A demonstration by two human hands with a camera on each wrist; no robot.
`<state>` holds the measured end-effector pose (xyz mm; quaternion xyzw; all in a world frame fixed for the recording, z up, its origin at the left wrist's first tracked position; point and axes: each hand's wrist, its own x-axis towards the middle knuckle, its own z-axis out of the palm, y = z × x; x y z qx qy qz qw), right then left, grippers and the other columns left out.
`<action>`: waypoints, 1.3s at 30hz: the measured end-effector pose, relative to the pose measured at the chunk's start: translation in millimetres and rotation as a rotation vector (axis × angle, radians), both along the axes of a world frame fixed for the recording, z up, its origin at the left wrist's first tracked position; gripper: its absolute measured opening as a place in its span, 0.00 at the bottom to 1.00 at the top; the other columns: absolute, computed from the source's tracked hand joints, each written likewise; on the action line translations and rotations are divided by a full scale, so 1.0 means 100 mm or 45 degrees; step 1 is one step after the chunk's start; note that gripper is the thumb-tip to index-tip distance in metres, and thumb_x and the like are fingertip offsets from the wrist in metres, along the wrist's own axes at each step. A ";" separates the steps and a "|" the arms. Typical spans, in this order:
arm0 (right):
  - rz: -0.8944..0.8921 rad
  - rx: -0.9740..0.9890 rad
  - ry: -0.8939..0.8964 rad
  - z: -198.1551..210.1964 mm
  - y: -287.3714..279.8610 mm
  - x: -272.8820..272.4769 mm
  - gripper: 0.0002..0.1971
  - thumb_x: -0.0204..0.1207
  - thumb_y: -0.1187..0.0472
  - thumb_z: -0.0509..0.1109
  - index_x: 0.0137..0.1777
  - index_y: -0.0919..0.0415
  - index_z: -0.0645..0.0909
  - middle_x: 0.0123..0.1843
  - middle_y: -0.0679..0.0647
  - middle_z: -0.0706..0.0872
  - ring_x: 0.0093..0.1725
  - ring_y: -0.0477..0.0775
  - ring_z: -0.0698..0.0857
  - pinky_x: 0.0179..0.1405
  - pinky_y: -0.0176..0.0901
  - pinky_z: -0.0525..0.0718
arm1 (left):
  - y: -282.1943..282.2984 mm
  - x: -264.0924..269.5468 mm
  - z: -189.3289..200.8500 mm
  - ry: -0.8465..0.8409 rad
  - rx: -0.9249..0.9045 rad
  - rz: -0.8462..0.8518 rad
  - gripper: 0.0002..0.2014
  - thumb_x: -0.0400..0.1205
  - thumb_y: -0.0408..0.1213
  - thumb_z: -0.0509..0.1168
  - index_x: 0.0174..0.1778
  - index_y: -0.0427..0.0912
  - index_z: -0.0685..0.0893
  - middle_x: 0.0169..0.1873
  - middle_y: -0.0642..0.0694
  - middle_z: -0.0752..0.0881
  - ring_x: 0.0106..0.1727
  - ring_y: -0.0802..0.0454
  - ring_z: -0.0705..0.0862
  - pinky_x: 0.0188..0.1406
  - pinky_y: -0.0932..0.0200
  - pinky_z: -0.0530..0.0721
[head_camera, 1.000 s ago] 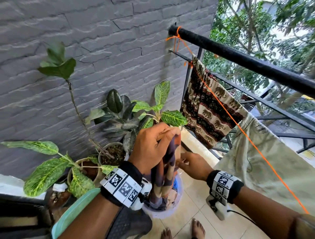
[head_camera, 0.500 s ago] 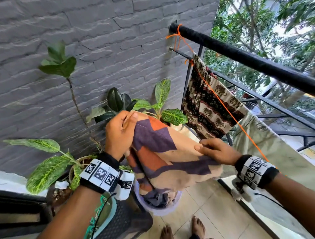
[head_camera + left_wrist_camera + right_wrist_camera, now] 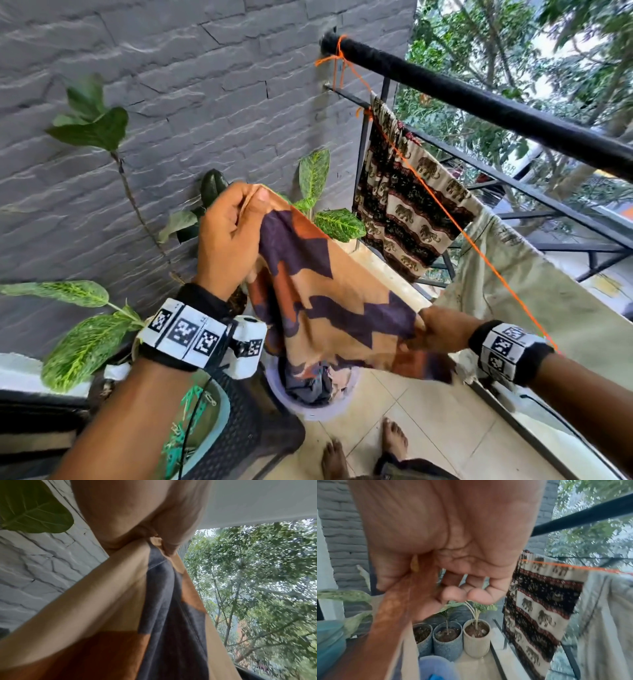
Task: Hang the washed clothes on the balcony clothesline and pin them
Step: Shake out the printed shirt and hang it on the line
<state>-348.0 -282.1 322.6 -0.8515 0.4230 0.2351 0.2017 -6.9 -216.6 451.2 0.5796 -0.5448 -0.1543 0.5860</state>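
Cloth (image 3: 329, 301): now spread out of tub (image 3: 308, 407) | left hand (image 3: 229, 240) pinches far corner | right hand (image 3: 442, 330) grips near edge | line (image 3: 445, 209) right, next.

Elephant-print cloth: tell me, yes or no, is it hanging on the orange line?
Yes, the elephant-print cloth is draped over the orange line beside a pale garment.

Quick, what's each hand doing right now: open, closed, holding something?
Left hand: closed, gripping the top edge of the patterned cloth.
Right hand: closed, pinching the cloth's lower edge.
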 end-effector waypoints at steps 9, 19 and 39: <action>-0.336 0.052 -0.529 -0.29 -0.12 -0.38 0.10 0.74 0.57 0.74 0.40 0.40 0.78 0.38 0.45 0.85 0.40 0.48 0.85 0.42 0.44 0.84 | 0.06 0.19 0.05 0.029 -0.042 0.029 0.20 0.89 0.43 0.59 0.45 0.26 0.78 0.35 0.33 0.76 0.39 0.49 0.73 0.39 0.53 0.75; -1.215 -0.009 -1.653 0.34 0.02 -0.63 0.27 0.66 0.32 0.74 0.48 0.57 0.88 0.39 0.50 0.89 0.39 0.50 0.84 0.36 0.42 0.83 | 0.05 0.03 -0.16 0.101 0.066 -0.078 0.19 0.87 0.46 0.62 0.44 0.31 0.81 0.35 0.49 0.83 0.38 0.56 0.78 0.40 0.57 0.77; -1.039 -0.246 -1.626 0.40 1.14 -0.72 0.09 0.78 0.62 0.72 0.55 0.58 0.89 0.49 0.57 0.92 0.47 0.45 0.85 0.51 0.62 0.87 | 0.38 -2.34 -0.69 -0.159 0.384 -1.094 0.23 0.79 0.50 0.71 0.70 0.48 0.85 0.59 0.54 0.82 0.64 0.58 0.83 0.64 0.58 0.84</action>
